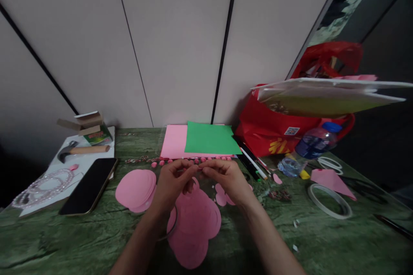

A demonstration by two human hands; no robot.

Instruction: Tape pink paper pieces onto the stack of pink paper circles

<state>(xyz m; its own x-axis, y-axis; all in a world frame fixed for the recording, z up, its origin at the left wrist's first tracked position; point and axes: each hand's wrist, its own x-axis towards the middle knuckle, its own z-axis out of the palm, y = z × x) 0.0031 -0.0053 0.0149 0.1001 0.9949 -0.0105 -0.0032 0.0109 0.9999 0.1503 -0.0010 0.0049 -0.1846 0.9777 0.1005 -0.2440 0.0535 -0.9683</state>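
Note:
My left hand (pixel 174 180) and my right hand (pixel 226 178) meet at the fingertips over the middle of the table, both closed in a pinch. Whatever lies between the fingers is too small or hidden to make out. Below them lies a spread of overlapping pink paper circles (pixel 193 223). A stack of pink paper rounds (pixel 134 189) sits left of my left hand. Smaller pink paper pieces (pixel 221 197) lie partly under my right hand. Just beyond the fingers runs a row of small pink balls (pixel 154 164), partly covered by the hands.
Green paper (pixel 211 139) rests on pink sheets (pixel 174 139) at the back. Left are a phone (pixel 90 187), a hammer (pixel 87 149) and an open box (pixel 97 133). A red bag (pixel 261 129), a tilted bottle (pixel 309 148) and a tape roll (pixel 329 201) stand right.

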